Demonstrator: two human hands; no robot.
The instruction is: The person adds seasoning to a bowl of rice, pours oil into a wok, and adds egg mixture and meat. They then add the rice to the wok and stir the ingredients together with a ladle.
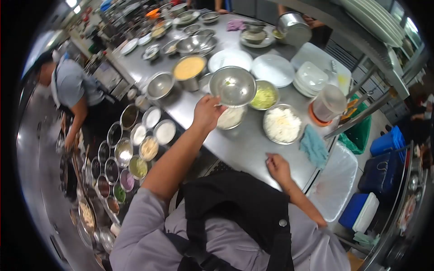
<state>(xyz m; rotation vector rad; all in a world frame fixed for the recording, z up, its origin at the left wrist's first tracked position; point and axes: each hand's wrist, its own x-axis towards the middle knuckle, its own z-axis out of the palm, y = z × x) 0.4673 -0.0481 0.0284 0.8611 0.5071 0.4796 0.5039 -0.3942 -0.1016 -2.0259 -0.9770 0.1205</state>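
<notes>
My left hand (208,113) grips the rim of a metal bowl (232,86), its fingers closed on the edge. The bowl is raised over the steel table (244,158), with a few small green bits inside. Partly beneath it is a bowl of white food (231,118). To its right sit a bowl of shredded green food (264,96) and a larger bowl of white shredded food (282,124). My right hand (278,168) is near the table's front edge, its fingers curled; whether it holds something small cannot be made out.
A person (81,83) works at the left beside many small containers (123,152). White plates (272,71) and a pot of yellow liquid (189,68) stand farther back. A teal cloth (313,147) lies right, near a lined bin (334,180). A metal post (352,117) rises there.
</notes>
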